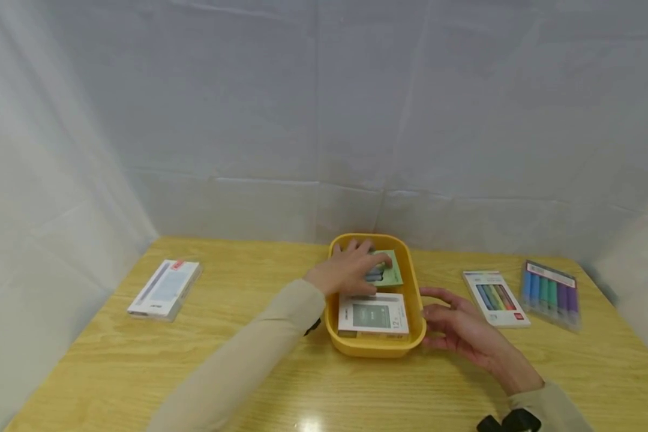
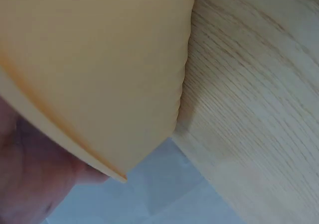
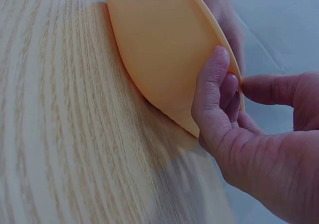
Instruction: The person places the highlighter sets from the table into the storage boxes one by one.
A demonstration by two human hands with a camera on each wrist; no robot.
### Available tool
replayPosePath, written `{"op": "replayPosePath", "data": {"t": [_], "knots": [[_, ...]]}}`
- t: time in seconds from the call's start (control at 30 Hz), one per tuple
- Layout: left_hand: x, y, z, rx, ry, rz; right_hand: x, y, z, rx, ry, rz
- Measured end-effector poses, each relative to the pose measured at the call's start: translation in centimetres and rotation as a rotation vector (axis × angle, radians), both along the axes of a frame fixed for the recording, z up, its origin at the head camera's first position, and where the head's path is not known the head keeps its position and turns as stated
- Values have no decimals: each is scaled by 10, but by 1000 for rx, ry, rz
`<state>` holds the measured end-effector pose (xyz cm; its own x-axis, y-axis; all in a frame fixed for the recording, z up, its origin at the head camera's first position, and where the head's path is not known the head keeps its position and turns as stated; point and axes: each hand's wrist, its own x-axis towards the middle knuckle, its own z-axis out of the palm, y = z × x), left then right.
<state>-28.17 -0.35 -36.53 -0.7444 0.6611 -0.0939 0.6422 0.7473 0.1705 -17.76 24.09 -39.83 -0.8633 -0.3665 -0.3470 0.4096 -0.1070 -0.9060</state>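
Observation:
My left hand (image 1: pixel 348 269) reaches into a yellow plastic basket (image 1: pixel 417 329), its fingers spread over a green pack (image 1: pixel 393 275) with dark shapes on its front, partly covered by the hand. Nearer me in the basket lies a white box with a grey-green panel (image 1: pixel 371 315). The left wrist view shows the basket's outer wall (image 2: pixel 114 69) and part of the hand behind the rim. At the basket's right side is my right hand (image 1: pixel 464 330). Its bent fingers (image 3: pixel 212 79) lie against the outer wall in the right wrist view, and the thumb (image 3: pixel 269 89) meets the rim.
A white flat box (image 1: pixel 164 289) lies at the left of the wooden table (image 1: pixel 237 288). To the right are a white box of coloured sticks (image 1: pixel 497 298) and a clear case of blue, green and purple markers (image 1: pixel 551 294). Pale curtains (image 1: pixel 281 120) hang behind and on both sides.

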Motion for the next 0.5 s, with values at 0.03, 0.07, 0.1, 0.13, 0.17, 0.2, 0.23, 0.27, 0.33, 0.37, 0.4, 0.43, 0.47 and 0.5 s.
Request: {"op": "replayPosePath", "data": {"t": [0.03,0.07,0.1,0.13,0.17,0.2,0.23,0.27,0.33,0.37,0.4,0.43,0.47,0.5], "knots": [[-1,0,-1,-2,-6,2,0,0,0,1,-1,-2],[-1,1,-2,-4,-14,4,0,0,0,1,-2,-3],[-2,1,-2,-6,-20,5,0,0,0,1,-3,-4],[-3,1,-3,-10,-24,5,0,0,0,1,-5,-5],[-3,2,-3,-15,-25,6,0,0,0,2,-6,-6],[-4,2,-4,-21,-24,5,0,0,0,1,-7,-7],[-5,3,-5,-25,-23,4,0,-1,0,-1,-7,-7],[-6,4,-5,-29,-21,3,0,-1,0,-2,-6,-7],[-7,5,-6,-36,-19,3,1,-1,0,-3,-3,-6],[-7,5,-6,-39,-19,4,1,0,0,-3,0,-5],[-7,6,-6,-41,-23,5,1,0,0,-5,2,-3],[-7,6,-6,-39,-29,6,1,0,0,-4,5,-1],[-7,6,-6,-40,-35,8,1,0,0,-2,6,0],[-8,6,-6,-37,-45,13,1,0,1,-1,7,1]]}}
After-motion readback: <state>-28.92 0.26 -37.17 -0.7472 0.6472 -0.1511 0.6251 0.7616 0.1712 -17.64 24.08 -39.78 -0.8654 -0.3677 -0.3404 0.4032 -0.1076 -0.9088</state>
